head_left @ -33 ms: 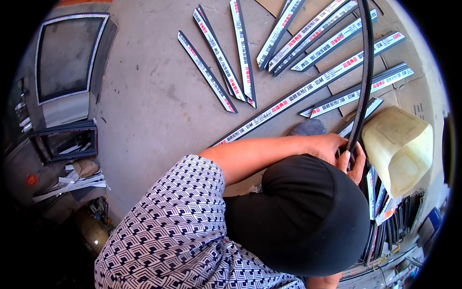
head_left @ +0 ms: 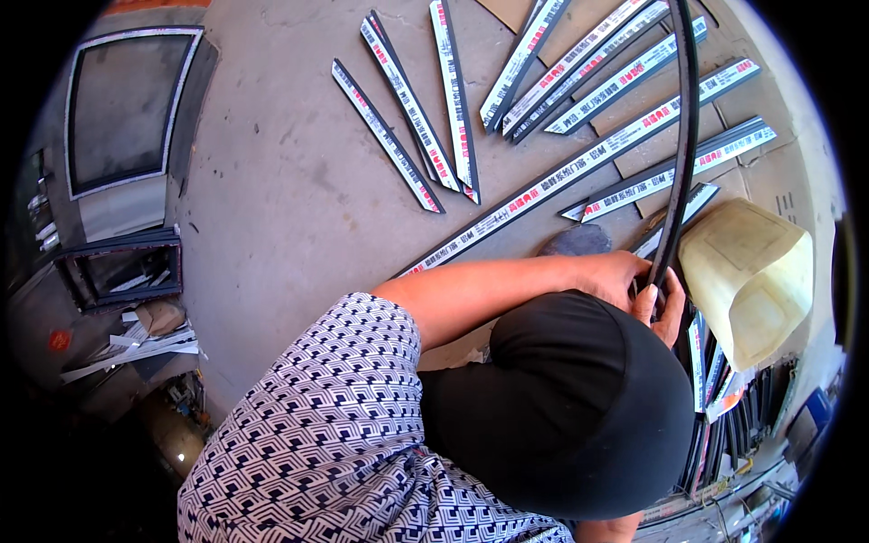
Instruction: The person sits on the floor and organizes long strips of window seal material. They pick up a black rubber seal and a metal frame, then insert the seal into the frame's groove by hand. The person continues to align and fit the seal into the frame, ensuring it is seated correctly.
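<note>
A long, narrow black strip comes down from the upper edge and bends gently toward my hands. My left hand reaches across from the patterned sleeve and is closed at the strip's lower end, its fingertips partly hidden. Just beside it, my right hand pinches the same end, thumb and finger on either side. A large rounded shape in black cloth covers the right wrist and most of that forearm. Whatever part of the strip lies below the fingers is hidden.
Several dark frame profiles in white printed film fan out on the concrete floor. A cut-open yellowish plastic jug stands right of my hands. More dark profiles are bundled below it. Leftward are a framed panel and a small dark frame.
</note>
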A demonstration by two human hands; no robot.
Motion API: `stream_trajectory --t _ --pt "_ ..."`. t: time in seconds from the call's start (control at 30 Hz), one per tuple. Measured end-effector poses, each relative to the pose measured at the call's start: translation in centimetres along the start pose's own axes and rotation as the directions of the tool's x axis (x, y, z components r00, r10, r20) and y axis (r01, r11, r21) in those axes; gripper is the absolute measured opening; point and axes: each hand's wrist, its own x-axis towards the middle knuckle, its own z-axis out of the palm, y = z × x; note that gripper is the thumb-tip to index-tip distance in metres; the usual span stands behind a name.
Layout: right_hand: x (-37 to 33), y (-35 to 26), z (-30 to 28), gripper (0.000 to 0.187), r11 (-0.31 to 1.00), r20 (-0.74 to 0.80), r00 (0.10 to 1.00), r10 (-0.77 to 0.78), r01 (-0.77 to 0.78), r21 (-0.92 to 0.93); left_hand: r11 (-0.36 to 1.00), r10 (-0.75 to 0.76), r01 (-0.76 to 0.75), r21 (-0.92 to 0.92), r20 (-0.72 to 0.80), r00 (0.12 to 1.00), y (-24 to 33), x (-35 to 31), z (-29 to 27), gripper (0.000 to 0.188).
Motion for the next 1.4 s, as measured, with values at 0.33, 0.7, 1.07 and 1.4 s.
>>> stream_trajectory --t 0.33,0.7,1.07,1.4 --pt "-1.6 -0.9 -0.7 0.047 0.99 0.028 0.991 0.134 -0.132 -0.046 0.997 -0.05 0.055 0.058 -0.077 0.996 0.1 0.0 0.0 0.049" --pt "-1.8 0.5 -0.1 0.051 0.983 0.031 0.987 0.158 -0.161 0.091 0.996 -0.078 0.082 0.045 -0.087 0.993 -0.3 -0.1 -0.2 0.046" --pt "-1.9 1.7 0.4 0.05 0.975 -0.016 0.981 0.192 -0.189 0.114 0.991 -0.098 0.106 0.08 -0.103 0.99 -0.1 0.4 -0.2 0.045" --pt "-3.6 2.1 -1.0 0.04 0.911 0.073 0.944 0.323 -0.331 0.248 0.996 -0.056 0.068 0.051 -0.213 0.975 -1.3 0.2 -0.9 0.039"
